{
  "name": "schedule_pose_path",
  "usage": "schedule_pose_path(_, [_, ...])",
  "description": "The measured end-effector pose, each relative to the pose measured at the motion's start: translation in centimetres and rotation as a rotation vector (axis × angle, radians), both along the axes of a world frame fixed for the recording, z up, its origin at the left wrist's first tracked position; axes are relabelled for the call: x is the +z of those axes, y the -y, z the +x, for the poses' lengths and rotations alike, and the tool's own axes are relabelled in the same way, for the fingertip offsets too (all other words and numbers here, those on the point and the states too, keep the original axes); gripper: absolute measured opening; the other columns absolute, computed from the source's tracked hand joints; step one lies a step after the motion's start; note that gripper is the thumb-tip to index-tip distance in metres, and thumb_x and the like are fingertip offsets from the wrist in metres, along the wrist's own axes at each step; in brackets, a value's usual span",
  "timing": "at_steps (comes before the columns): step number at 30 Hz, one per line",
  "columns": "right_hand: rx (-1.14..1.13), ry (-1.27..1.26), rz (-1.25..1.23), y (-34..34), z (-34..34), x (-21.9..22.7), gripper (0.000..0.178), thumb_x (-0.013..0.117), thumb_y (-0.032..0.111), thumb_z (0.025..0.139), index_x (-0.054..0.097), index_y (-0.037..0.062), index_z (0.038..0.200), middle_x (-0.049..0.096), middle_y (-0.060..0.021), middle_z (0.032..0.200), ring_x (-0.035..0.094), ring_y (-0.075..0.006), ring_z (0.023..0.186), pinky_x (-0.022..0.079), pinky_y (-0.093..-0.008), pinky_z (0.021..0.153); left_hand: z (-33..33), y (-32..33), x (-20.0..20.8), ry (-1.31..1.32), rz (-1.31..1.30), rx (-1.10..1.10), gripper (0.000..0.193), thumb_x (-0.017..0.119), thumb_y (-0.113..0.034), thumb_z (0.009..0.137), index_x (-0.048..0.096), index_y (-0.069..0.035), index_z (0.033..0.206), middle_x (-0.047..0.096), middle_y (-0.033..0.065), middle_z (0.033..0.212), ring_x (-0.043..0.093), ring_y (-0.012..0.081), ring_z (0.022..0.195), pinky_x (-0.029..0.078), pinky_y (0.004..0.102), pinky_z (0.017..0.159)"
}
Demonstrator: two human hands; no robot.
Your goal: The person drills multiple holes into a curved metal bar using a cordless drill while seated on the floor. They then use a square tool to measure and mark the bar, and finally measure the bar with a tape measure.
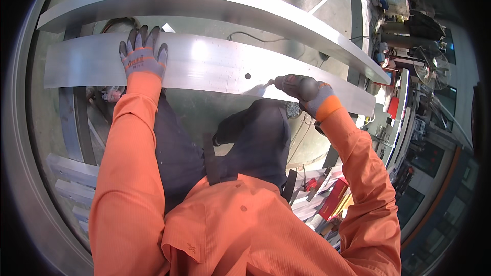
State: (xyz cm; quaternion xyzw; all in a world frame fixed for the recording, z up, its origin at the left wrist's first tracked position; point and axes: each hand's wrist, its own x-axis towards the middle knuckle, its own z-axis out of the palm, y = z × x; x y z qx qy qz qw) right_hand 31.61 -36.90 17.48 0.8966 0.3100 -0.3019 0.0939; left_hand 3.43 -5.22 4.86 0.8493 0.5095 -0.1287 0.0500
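Observation:
A long silver metal bar [204, 64] lies crosswise in front of me, with a dark round hole right of its middle. Flat on the bar's left part rests my left hand [143, 56], in a grey and orange work glove, its fingers spread toward the far edge. My right hand [318, 99], gloved alike, is wrapped round a dark power drill [297, 87]. The drill points left, and its tip is at the bar's surface near the close edge, to the right of the hole. The glove's fingers are partly hidden behind the drill body.
Beyond the bar runs a second long metal beam [204, 1]. Grey supports [71, 122] stand under the left end. A dark cable [255, 39] lies on the floor between them. At right are a cluttered bench, a fan [432, 69] and a red box [333, 198].

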Motion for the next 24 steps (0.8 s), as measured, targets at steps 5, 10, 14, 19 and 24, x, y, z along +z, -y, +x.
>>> schedule_pose_path(5, [-0.05,0.001,0.033,3.1,3.2,-4.1,0.04,0.081,0.027,0.074,0.077,-0.0007,0.103,0.076,-0.0247,0.098,0.074,-0.0398,0.096,0.06,-0.0418,0.087,-0.7,-0.9,-3.3,0.095,0.074,-0.068,0.072,0.06,-0.055,0.096,0.035,-0.046,0.163,0.033,0.0065,0.173,0.025,0.0339,0.16,0.018,0.0558,0.131])
schedule_pose_path(10, [-0.419,-0.337,0.296,3.8,5.1,-4.5,0.032,0.084,0.013,0.072,0.077,-0.0005,0.1,0.076,-0.0148,0.083,0.073,-0.0269,0.072,0.059,-0.0379,0.066,-0.2,-0.2,-1.1,0.07,0.014,-0.003,0.068,0.059,-0.052,0.098,0.038,-0.044,0.162,0.033,0.0042,0.173,0.026,0.0287,0.16,0.016,0.0529,0.132])
schedule_pose_path(14, [-0.554,-0.382,0.364,3.7,3.8,-3.3,0.031,0.085,0.007,0.073,0.077,-0.0009,0.101,0.076,-0.0122,0.085,0.072,-0.0231,0.069,0.058,-0.0367,0.063,-0.7,-0.2,-1.8,0.134,0.083,-0.047,0.065,0.057,-0.051,0.099,0.042,-0.04,0.161,0.036,0.0026,0.172,0.029,0.0285,0.16,0.014,0.0501,0.133])
schedule_pose_path(19, [-0.361,-0.194,0.284,4.0,2.3,-2.8,0.034,0.087,0.014,0.075,0.076,-0.0006,0.104,0.076,-0.0147,0.086,0.074,-0.0244,0.075,0.06,-0.0375,0.07,-0.7,-0.6,-2.6,0.118,0.105,-0.078,0.068,0.06,-0.049,0.098,0.039,-0.043,0.162,0.036,0.0032,0.171,0.025,0.028,0.161,0.015,0.0522,0.132])
schedule_pose_path(24, [-0.337,-0.222,0.211,2.4,2.7,-1.9,0.035,0.085,0.016,0.074,0.077,0.0024,0.104,0.076,-0.0143,0.081,0.074,-0.0262,0.074,0.059,-0.038,0.071,-0.5,-0.4,-1.9,0.077,0.071,-0.065,0.064,0.055,-0.051,0.1,0.042,-0.039,0.162,0.036,0.0024,0.172,0.027,0.0286,0.16,0.014,0.0513,0.132])
